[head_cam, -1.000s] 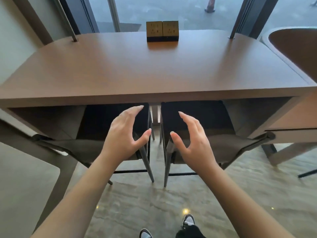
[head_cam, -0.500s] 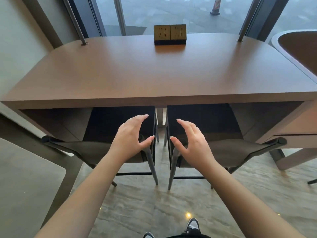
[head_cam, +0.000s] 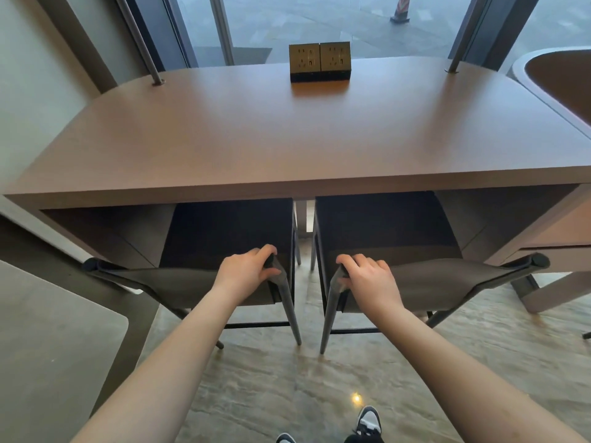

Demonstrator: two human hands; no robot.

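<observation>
Two dark grey chairs stand side by side, tucked under a brown wooden table. My left hand grips the right end of the left chair's backrest, fingers curled over its top edge. My right hand grips the left end of the right chair's backrest in the same way. Both black seats lie in shadow beneath the tabletop.
A brass-coloured double socket box sits at the table's far edge by the window. Two slanted metal rods pass through the tabletop. Another table adjoins at the right. A grey slab stands at left. My shoes are on the stone floor.
Both hands have moved forward and down from hovering open above the chairs and have closed around the inner ends of the two backrests.
</observation>
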